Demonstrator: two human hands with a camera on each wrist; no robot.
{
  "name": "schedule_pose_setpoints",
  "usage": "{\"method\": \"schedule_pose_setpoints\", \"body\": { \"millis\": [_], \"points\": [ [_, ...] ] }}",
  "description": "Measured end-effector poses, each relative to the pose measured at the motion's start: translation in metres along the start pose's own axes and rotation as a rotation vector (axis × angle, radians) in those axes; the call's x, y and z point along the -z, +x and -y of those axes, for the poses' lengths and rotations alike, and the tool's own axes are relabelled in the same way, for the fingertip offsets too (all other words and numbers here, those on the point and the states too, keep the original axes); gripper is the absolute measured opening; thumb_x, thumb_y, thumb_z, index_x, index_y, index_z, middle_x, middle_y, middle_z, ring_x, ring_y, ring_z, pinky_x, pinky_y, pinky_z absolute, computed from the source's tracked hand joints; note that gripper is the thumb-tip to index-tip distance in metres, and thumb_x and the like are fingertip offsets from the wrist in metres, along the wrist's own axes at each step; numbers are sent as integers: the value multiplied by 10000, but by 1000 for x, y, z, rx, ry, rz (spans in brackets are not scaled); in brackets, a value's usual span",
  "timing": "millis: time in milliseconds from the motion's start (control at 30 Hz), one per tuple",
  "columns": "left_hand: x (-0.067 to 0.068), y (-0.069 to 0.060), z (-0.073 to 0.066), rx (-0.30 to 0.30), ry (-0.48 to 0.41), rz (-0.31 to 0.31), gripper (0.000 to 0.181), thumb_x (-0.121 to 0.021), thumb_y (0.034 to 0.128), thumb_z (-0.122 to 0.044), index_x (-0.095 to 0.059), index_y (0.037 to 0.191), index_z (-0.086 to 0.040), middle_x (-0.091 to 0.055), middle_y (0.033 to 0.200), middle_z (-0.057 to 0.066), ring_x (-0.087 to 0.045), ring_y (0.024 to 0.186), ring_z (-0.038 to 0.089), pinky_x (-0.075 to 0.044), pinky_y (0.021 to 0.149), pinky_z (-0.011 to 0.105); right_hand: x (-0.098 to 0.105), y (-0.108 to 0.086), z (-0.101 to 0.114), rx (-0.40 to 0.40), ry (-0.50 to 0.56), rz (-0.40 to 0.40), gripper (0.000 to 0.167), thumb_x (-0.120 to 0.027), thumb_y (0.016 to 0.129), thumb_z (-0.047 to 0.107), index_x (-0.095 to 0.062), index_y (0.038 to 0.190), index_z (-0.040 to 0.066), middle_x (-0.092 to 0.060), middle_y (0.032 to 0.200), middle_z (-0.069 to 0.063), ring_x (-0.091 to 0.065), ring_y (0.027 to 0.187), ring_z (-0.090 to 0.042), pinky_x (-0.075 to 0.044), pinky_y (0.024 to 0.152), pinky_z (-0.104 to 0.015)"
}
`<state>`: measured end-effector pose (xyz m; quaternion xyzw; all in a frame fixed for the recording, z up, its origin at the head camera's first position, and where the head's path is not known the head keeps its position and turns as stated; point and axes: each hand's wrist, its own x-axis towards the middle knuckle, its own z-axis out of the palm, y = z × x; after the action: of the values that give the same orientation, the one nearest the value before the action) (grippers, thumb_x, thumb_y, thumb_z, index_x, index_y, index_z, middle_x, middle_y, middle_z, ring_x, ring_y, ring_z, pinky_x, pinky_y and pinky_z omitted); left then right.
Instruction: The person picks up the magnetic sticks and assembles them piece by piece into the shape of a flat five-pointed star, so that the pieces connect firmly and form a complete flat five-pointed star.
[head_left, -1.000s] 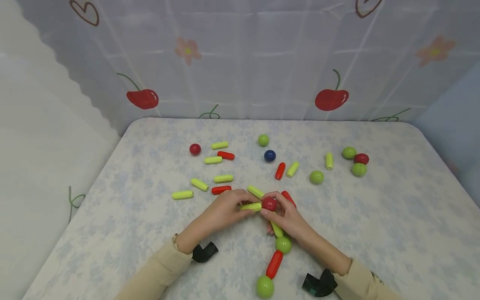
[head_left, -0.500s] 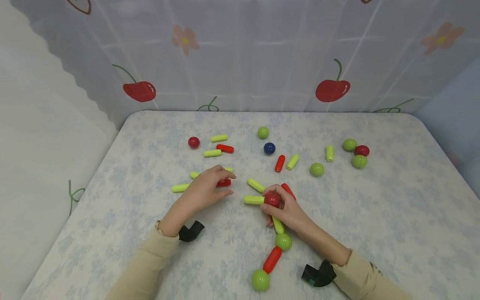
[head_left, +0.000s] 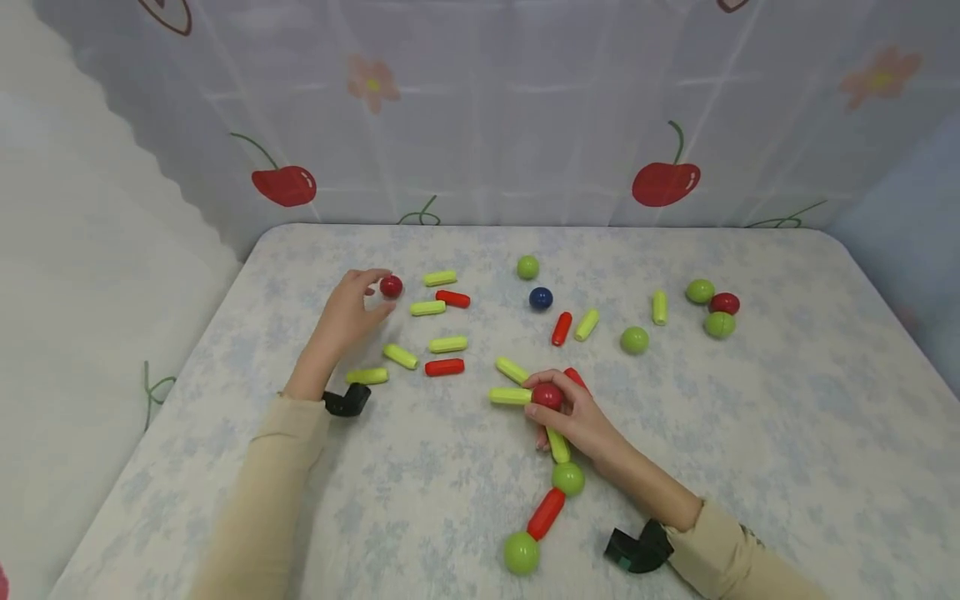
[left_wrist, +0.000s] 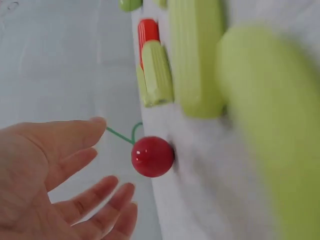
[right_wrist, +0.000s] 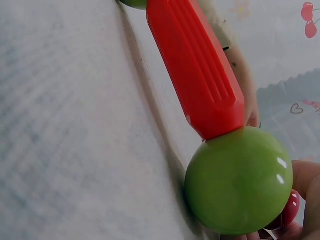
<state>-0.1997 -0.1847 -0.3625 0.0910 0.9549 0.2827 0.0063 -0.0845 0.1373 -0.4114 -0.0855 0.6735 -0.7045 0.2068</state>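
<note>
In the head view my right hand [head_left: 581,429] grips a red ball [head_left: 547,397] at the upper end of a joined chain. From this ball a yellow-green rod [head_left: 508,397] points left. Another yellow-green rod [head_left: 558,447] runs down to a green ball [head_left: 568,478], then a red rod [head_left: 546,515] and a green end ball [head_left: 521,553]. My left hand [head_left: 341,315] reaches to a loose red ball [head_left: 391,287] at the table's far left. In the left wrist view its spread fingers [left_wrist: 95,200] stand apart from that ball.
Several yellow-green rods [head_left: 447,344] and red rods [head_left: 445,367] lie left of the chain. A blue ball [head_left: 541,298] and a green ball [head_left: 528,267] sit further back. At the right, a red ball [head_left: 724,303] lies between two green balls [head_left: 720,325].
My left hand has let go of the yellow-green rod, now on the held red ball, and moved left and away to the loose red ball. The right hand stays on the chain.
</note>
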Motion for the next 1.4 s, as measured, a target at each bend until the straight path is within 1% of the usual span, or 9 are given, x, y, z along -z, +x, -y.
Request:
{"method": "schedule_pose_setpoints", "body": {
  "millis": [133, 267, 367, 467, 567, 633, 833, 1067, 1400],
  "points": [
    [0, 30, 0, 74, 106, 135, 541, -639, 898, -145, -430, 1386, -40, -427, 1276, 234, -454, 1111, 354, -389, 909, 486, 2, -2, -3, 5, 13, 3, 376, -624, 903, 84, -494, 1241, -14, -533, 692, -161, -547, 494, -179, -482, 495, -264],
    [-5, 43, 1, 102, 216, 232, 430, -600, 912, -113, -503, 1325, -37, -495, 1245, 218, -465, 1114, 347, -388, 921, 476, 2, -1, -2, 3, 16, -1, 366, -634, 900, 104, -506, 1224, -10, -543, 703, -148, -556, 505, -182, -495, 519, -278],
    [-6, 39, -1, 85, 257, 188, 354, -590, 908, -91, -551, 1254, -25, -536, 1192, 219, -499, 1060, 353, -414, 876, 479, 2, -1, 0, -18, 31, -27, 365, -641, 894, 103, -502, 1210, -17, -556, 689, -136, -565, 522, -180, -504, 545, -283],
    [-2, 26, -8, 51, 268, 109, 330, -624, 896, -105, -567, 1208, -15, -559, 1101, 215, -534, 972, 345, -450, 808, 464, 2, 0, 2, -40, 45, -62, 374, -641, 891, 94, -490, 1208, -32, -571, 696, -140, -577, 548, -183, -513, 573, -290],
    [3, 4, -23, -15, 210, 50, 340, -672, 874, -127, -578, 1182, -16, -575, 1015, 177, -554, 901, 318, -471, 754, 425, 2, 0, 3, -62, 61, -102, 375, -636, 893, 94, -482, 1209, -37, -584, 723, -147, -591, 570, -182, -517, 591, -289],
    [4, -13, -35, -80, 123, 50, 342, -697, 858, -132, -588, 1162, -18, -589, 992, 141, -560, 890, 290, -474, 738, 396, 2, 0, 2, -72, 87, -130, 370, -629, 898, 90, -477, 1211, -38, -588, 759, -149, -602, 580, -179, -520, 599, -286],
    [-15, -49, -58, -257, -177, 172, 320, -728, 830, -115, -613, 1116, -29, -608, 1036, 62, -586, 902, 217, -493, 679, 322, 2, 1, 0, -65, 181, -195, 344, -597, 921, 80, -471, 1222, -29, -593, 792, -152, -610, 582, -162, -522, 602, -279],
    [-52, -56, -70, -313, -261, 271, 304, -725, 831, -106, -612, 1109, -55, -602, 996, -2, -561, 837, 153, -475, 685, 269, 2, 2, -1, -31, 233, -229, 308, -561, 938, 59, -456, 1217, -21, -614, 983, -200, -612, 598, -158, -527, 619, -285],
    [-72, -53, -80, -305, -346, 282, 296, -719, 838, -106, -616, 1112, -67, -601, 1021, 0, -583, 871, 121, -488, 699, 247, 1, 1, 1, -34, 253, -214, 239, -603, 910, 56, -489, 1111, -1, -622, 785, -140, -586, 553, -155, -510, 579, -263]
  ]
}}
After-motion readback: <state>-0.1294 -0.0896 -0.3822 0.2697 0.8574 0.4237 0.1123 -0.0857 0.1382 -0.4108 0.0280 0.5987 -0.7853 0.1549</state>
